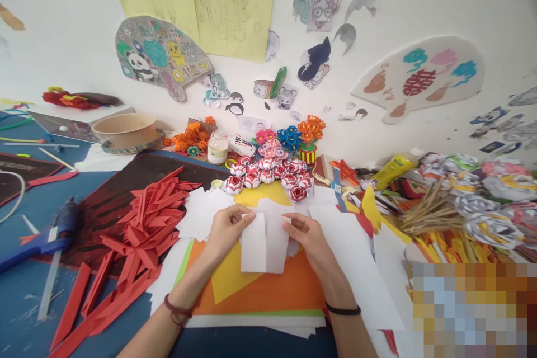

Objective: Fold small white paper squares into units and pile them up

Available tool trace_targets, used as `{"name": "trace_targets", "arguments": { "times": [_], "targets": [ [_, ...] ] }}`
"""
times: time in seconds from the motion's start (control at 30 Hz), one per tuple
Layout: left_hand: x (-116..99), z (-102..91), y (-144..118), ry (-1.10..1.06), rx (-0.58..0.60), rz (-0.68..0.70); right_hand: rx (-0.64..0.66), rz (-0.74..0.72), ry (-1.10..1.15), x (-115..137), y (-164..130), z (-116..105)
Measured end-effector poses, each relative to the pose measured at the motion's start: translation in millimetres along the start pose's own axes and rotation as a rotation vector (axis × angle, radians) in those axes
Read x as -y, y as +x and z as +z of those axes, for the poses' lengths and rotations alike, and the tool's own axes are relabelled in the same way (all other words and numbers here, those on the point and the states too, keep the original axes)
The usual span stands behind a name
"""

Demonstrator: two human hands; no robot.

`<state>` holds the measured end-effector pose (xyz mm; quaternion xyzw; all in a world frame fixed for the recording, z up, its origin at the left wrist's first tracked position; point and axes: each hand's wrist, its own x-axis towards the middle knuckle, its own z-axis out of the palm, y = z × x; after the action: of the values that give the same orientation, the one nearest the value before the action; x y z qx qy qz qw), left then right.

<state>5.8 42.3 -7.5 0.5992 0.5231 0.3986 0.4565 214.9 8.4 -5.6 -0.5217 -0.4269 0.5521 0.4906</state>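
Note:
A small piece of white paper (265,249) with a crease down its middle is held up between my two hands. My left hand (229,233) pinches its upper left corner between thumb and fingers. At the upper right corner, my right hand (308,233) pinches the paper the same way. Beneath it lie stacked sheets of orange paper (293,293) and yellow paper (229,282). More white paper pieces (203,210) lie beyond my left hand. Several red and white paper flowers (268,173) are bunched behind the paper.
Folded red paper strips (142,229) are heaped at the left, beside a blue glue gun (54,238). White sheets (348,257) spread at the right, near wooden sticks (432,207) and a yellow bottle (394,168). A round bowl (123,131) stands at the back left.

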Motion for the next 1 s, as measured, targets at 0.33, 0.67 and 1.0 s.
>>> {"name": "trace_targets", "arguments": {
  "times": [0.33,0.67,1.0],
  "targets": [
    [-22,6.2,-10,-0.295,0.062,-0.042,0.125,0.053,0.092,2,-4,6],
    [-7,12.2,-9,-0.180,0.110,-0.062,0.066,0.057,-0.010,1,-5,9],
    [-4,11.5,-7,-0.179,0.044,-0.064,0.072,0.078,-0.099,-3,-2,4]
  ]
}}
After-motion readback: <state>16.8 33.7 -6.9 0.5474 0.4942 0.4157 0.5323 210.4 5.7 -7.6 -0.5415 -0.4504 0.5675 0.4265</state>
